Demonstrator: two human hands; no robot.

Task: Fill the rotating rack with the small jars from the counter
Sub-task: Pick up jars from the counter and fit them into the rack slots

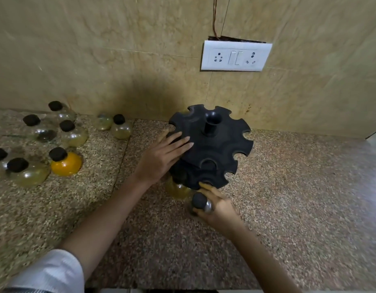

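Head view, from the hands outward. Right hand (218,205) is clamped on a small clear glass jar with a round black cap (200,203), held just off the near lower edge of the black plastic two-tier rotating rack with notched rims (212,142), forefinger touching that edge. Left hand (161,157) lies flat, fingers spread and gripping nothing, on the left side of the rack's upper tier, apparently to steady or turn it. One yellow-filled jar (177,189) already sits in a lower-tier notch just left of the held jar; the upper-tier notches visible are empty.

Step in hand, as judged: seating the held jar in a free lower notch. The next move calls for bringing the jar's neck level with the notch mouth and sliding it inward while the left hand keeps the rack from rotating.

Remaining jars, among them a bright orange-filled jar (65,163), stand clustered on the speckled granite desk (288,176), well apart to the left.
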